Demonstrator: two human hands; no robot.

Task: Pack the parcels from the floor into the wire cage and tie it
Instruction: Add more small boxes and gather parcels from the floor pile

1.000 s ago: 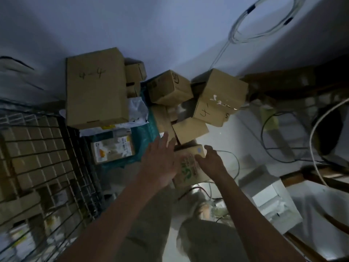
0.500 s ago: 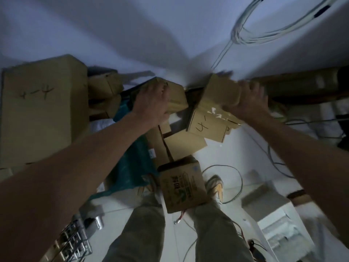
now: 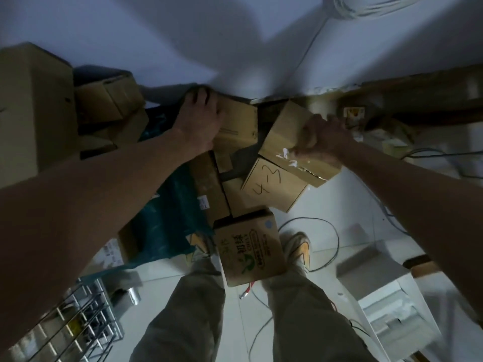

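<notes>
Dim room, white tiled floor [image 3: 326, 205] against a pale wall; cardboard parcels piled at the wall base. Left hand [image 3: 198, 121] lies fingers spread over the top of a small box [image 3: 240, 126]. Right hand [image 3: 321, 139] grips the edge of a tilted box [image 3: 285, 129] above the box marked "4-3" [image 3: 274, 184]. Printed box [image 3: 248, 246] sits between the feet. Wire cage [image 3: 78, 322] at lower left.

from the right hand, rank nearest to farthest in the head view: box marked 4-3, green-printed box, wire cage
1. Cardboard box marked 4-3, just below the right hand.
2. Green-printed cardboard box, lower, by the feet.
3. Wire cage, far bottom left.
</notes>
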